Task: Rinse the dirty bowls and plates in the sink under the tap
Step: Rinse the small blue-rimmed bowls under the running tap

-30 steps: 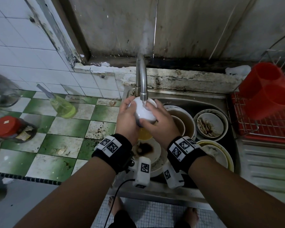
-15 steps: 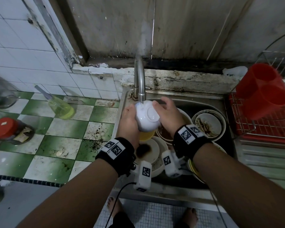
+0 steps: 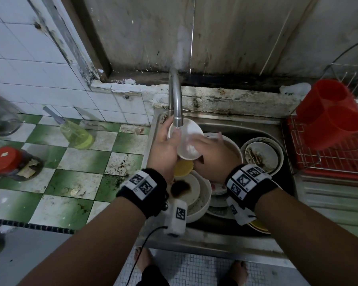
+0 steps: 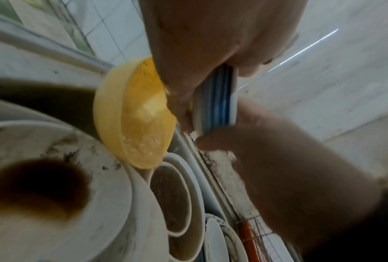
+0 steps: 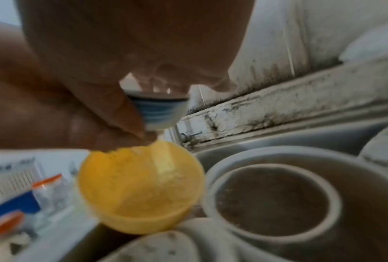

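A small white bowl [image 3: 188, 139] with blue bands on its outside [image 4: 217, 99] [image 5: 157, 109] is held mouth-up under the tap [image 3: 175, 100], and water runs into it. My left hand [image 3: 165, 149] grips its left side. My right hand [image 3: 212, 153] cups it from the right and below, fingers round the base. Under the hands in the sink [image 3: 260, 124] lie dirty dishes: a yellow bowl [image 3: 183, 168] [image 5: 141, 187], a white plate with a brown stain [image 3: 186, 188], a large white bowl with brown water [image 5: 276, 200], and a soiled bowl [image 3: 260, 155] at the right.
A red cutlery holder [image 3: 331, 114] stands on a wire dish rack [image 3: 339, 157] right of the sink. On the green-and-white tiled counter [image 3: 70, 174] at the left are a bottle of yellow-green liquid [image 3: 74, 133], a red-lidded jar [image 3: 6, 162] and a glass jar [image 3: 0, 118].
The bowl has been turned from bottom-up to mouth-up under the tap. My right hand has slid from its far rim down to its right underside.
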